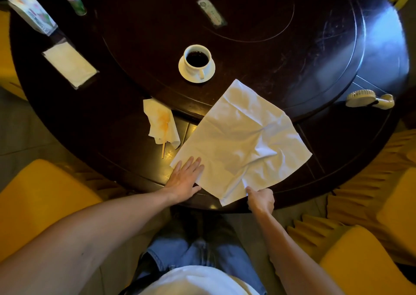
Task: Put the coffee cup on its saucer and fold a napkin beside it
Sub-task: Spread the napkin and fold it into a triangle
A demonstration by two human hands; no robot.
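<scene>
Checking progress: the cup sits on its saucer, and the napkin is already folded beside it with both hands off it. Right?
Not quite. The head view shows the cup on its saucer, but the napkin lies unfolded, with the left hand pressing it and the right hand pinching its near edge.

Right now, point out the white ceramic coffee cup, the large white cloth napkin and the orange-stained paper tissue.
white ceramic coffee cup [197,58]: head view, dark coffee surface.
large white cloth napkin [240,137]: head view, centre.
orange-stained paper tissue [162,120]: head view, stain.
</scene>
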